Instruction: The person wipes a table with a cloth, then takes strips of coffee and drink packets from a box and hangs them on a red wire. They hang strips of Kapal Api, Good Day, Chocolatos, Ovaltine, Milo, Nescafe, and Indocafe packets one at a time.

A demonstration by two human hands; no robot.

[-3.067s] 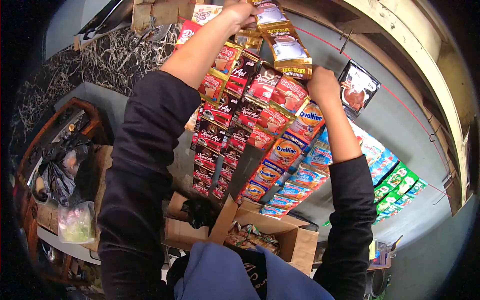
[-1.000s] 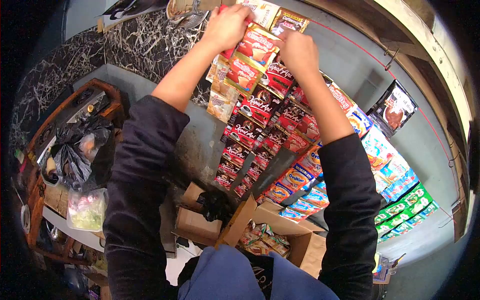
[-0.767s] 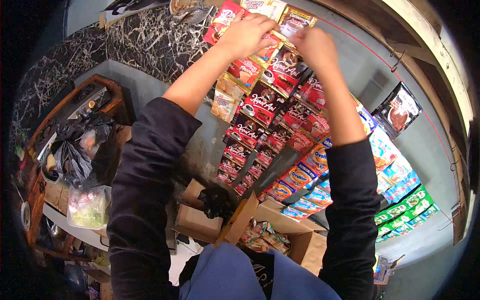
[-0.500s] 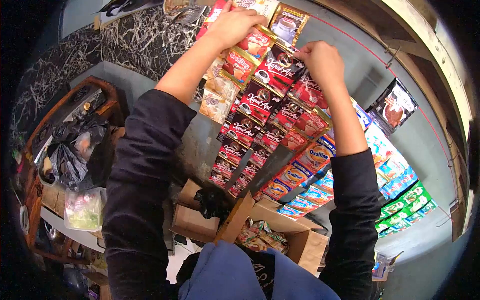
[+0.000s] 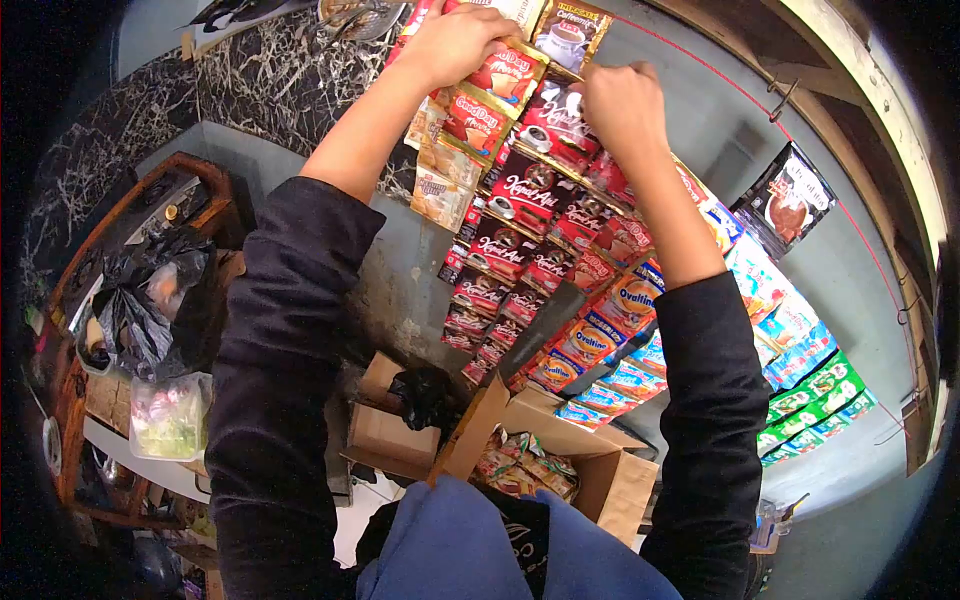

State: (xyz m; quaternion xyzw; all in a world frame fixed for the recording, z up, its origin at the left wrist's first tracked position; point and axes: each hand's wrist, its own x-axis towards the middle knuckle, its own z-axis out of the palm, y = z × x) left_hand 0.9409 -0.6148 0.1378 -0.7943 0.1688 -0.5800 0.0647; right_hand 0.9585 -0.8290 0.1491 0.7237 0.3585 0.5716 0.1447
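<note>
Strips of coffee sachets hang against the grey wall in front of me. At the top, my left hand (image 5: 455, 45) has its fingers curled over the red and gold Good Day sachets (image 5: 478, 120), beside a Creamy Latte strip (image 5: 443, 190). My right hand (image 5: 625, 110) pinches the upper edge of the dark red Kapal Api sachet strip (image 5: 525, 190), though its fingertips are partly hidden. Just above that strip is a gold-edged Coffeemix sachet (image 5: 570, 38). More red sachets hang behind my right wrist.
Ovaltine strips (image 5: 590, 345), blue sachets and green sachets (image 5: 815, 405) hang to the right. A red string (image 5: 700, 75) runs along the wall below a wooden beam. An open cardboard box (image 5: 625, 495) holds sachets below. At left are a black plastic bag (image 5: 150, 300) and a clear tub (image 5: 172, 418).
My right hand has shifted slightly up and left. The lower ends of the Kapal Api strips have swung to the right. My left hand has moved a little left.
</note>
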